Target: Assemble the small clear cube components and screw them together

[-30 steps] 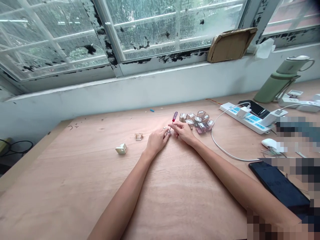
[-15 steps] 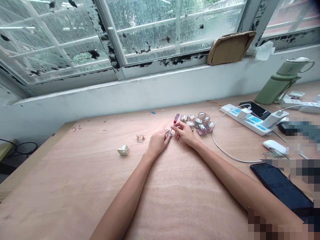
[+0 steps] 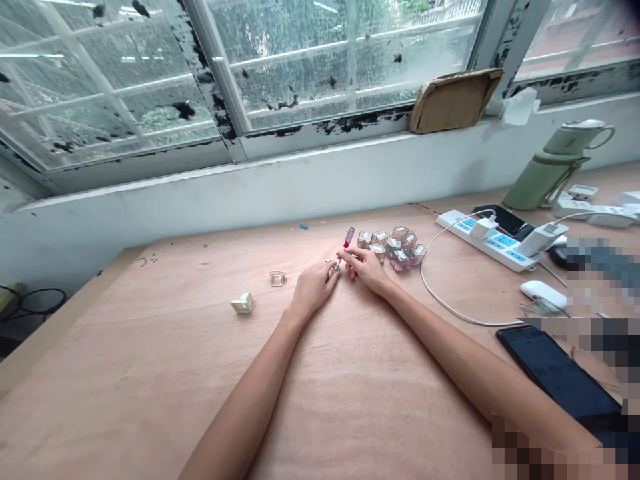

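In my right hand [image 3: 367, 268] a small screwdriver [image 3: 349, 238] with a purple and red handle is pinched near its shaft. It stands nearly upright, tip down at a tiny metallic part [image 3: 337, 269] on the table. My left hand [image 3: 314, 285] rests on the wood with its fingertips closed at that part; its exact shape is too small to make out. Just beyond the fingers lies another small pale piece [image 3: 329, 260]. To the left sit a cream-coloured plastic block [image 3: 243, 303] and a small pale open frame [image 3: 277, 279].
Several small clear labelled boxes [image 3: 395, 247] cluster behind my right hand. Further right are a white power strip [image 3: 487, 240] with chargers and a looping cable, a green flask [image 3: 550, 163], a white mouse-like object [image 3: 543, 294] and a dark phone [image 3: 557, 373]. A blue bit [image 3: 303, 227] lies near the wall.
The whole view has shifted slightly, so everything appears a little further left. Both hands and the screwdriver keep nearly the same pose at the small part.
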### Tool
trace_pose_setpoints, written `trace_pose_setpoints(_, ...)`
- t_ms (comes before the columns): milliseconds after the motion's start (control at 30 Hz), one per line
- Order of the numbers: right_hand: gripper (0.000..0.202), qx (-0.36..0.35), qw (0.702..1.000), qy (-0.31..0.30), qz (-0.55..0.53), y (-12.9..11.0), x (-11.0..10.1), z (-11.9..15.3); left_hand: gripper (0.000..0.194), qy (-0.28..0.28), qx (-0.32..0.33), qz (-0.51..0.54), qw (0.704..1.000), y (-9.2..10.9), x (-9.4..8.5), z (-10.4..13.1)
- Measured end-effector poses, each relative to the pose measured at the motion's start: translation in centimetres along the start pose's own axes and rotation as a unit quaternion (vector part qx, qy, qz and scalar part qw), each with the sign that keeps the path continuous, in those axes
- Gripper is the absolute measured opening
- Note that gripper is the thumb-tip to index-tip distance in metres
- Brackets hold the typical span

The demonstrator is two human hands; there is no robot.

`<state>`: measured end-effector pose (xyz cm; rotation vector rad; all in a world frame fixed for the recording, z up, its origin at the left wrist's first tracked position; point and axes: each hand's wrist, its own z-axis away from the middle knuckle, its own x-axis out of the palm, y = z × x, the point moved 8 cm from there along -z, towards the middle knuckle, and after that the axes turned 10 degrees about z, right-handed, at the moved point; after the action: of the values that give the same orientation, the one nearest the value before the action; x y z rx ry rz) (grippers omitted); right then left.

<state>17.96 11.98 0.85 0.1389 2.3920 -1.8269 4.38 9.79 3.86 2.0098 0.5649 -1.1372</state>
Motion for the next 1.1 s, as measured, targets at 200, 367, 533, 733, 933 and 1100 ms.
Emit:
trace_pose_setpoints(200,0.054,0.0,1.0,-0.005,0.005,0.07,0.04,0.0,0.03,0.006,-0.001,0.001,1.0,-0.24,0.08,0.07)
trace_pose_setpoints(367,0.05,-0.02,0.999,0.029,0.017,-0.27,-0.4,-0.03,0.03,-0.001,-0.008,0.003,1.0,-0.27,0.12,0.06)
trace_pose_setpoints(533,0.047,-0.015,0.998,0.044,-0.034,0.46,-0.39,-0.18,0.032,-0.001,-0.013,0.003,1.0,-0.25,0.06,0.06)
trace_pose_setpoints(733,0.045,-0.023,0.998,0.035,-0.039,0.3,-0.32,-0.1,0.032,0.002,-0.013,0.006,1.0,-0.35,0.04,0.08)
trace_pose_setpoints(933,0.043,-0.017,0.999,0.03,-0.041,-0.04,-0.42,0.04,0.032,0.003,-0.012,0.005,1.0,-0.39,0.11,0.05)
trace_pose_setpoints(1100,0.044,-0.011,0.999,0.029,-0.043,0.05,-0.44,0.05,0.031,0.006,0.0,0.004,1.0,-0.42,0.24,0.11)
